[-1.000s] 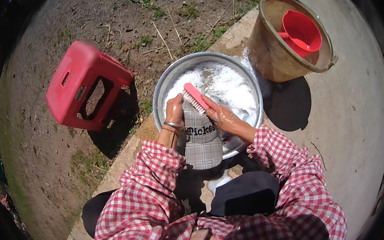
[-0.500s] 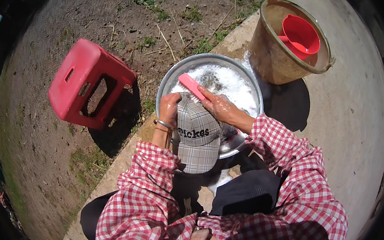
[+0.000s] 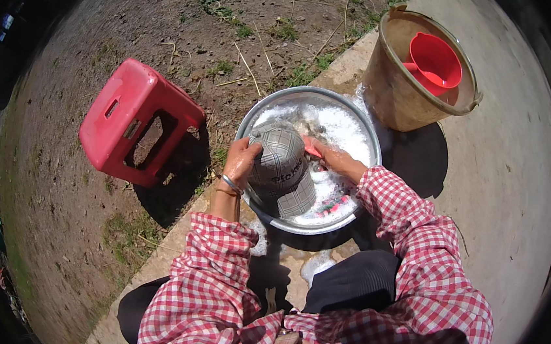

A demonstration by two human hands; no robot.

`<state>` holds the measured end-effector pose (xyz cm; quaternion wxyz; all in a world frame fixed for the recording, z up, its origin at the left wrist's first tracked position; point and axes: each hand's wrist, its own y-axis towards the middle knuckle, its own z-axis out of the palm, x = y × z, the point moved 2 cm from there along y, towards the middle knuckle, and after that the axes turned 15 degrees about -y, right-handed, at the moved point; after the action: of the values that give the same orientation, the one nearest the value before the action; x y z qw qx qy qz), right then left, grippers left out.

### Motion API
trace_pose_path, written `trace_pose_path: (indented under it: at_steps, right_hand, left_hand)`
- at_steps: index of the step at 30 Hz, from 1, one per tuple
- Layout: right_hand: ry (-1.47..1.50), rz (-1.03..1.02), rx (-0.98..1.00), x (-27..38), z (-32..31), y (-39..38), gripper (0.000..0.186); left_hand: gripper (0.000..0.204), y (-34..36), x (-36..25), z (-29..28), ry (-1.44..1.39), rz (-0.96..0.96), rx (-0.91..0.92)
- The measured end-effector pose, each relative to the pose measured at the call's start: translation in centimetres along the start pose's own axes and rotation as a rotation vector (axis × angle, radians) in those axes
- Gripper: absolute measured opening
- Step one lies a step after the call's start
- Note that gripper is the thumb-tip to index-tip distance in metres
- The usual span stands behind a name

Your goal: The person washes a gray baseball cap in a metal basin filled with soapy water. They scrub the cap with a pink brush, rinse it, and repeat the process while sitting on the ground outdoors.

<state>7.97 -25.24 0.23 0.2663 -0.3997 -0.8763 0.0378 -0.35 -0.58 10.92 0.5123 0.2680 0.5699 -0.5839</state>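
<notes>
A grey plaid cap (image 3: 279, 165) with dark raised lettering is held over the metal basin (image 3: 308, 91), its brim toward me. My left hand (image 3: 240, 160) is closed on the cap's left edge, fingers curled under and partly hidden. My right hand (image 3: 338, 160) grips a pinkish-red scrub brush (image 3: 312, 146) at the cap's right side. Only a short piece of the brush shows; its bristles are out of sight. White suds (image 3: 344, 130) and water fill the basin. Below the cap's right side, something pink and dark lies partly under the foam.
A red plastic stool (image 3: 143, 118) stands at the left on bare soil. Beyond the basin to the right is a worn brown bucket (image 3: 399, 86) with a red dipper (image 3: 435, 60) inside. A concrete strip (image 3: 499, 185) runs along the right. Suds have spilled near my knees.
The cap has moved away from me, farther over the basin. The brush has gone from the cap's far edge down to its right side and is now mostly hidden.
</notes>
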Motion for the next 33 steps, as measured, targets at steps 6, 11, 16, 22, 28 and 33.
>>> trace_pose_path:
  at_steps: [6,11,16,22,28,33]
  right_hand:
    - [0.31,0.106,-0.06,7.2,-6.7,-6.7,0.048]
    - [0.417,-0.055,-0.157,13.6,-9.1,-4.1,0.042]
    - [0.254,0.155,-0.11,13.7,-11.4,-3.2,0.043]
    - [0.351,0.036,-0.045,14.2,-8.6,-5.0,0.044]
    - [0.102,0.063,-0.238,2.5,-4.6,3.5,0.044]
    - [0.066,0.057,0.157,0.2,-1.7,0.6,0.042]
  left_hand:
    - [0.023,0.2,4.0,-0.3,-0.086,0.176,-0.303]
    - [0.024,-0.8,4.7,3.8,-0.157,0.396,-0.307]
    - [0.026,-0.4,4.3,4.8,-0.342,0.433,-0.219]
    - [0.016,-0.3,7.0,2.7,-0.239,0.362,-0.1]
    - [0.031,-1.5,6.8,0.5,-0.304,0.303,-0.056]
    - [0.023,-2.4,5.2,-0.2,-0.362,0.186,-0.08]
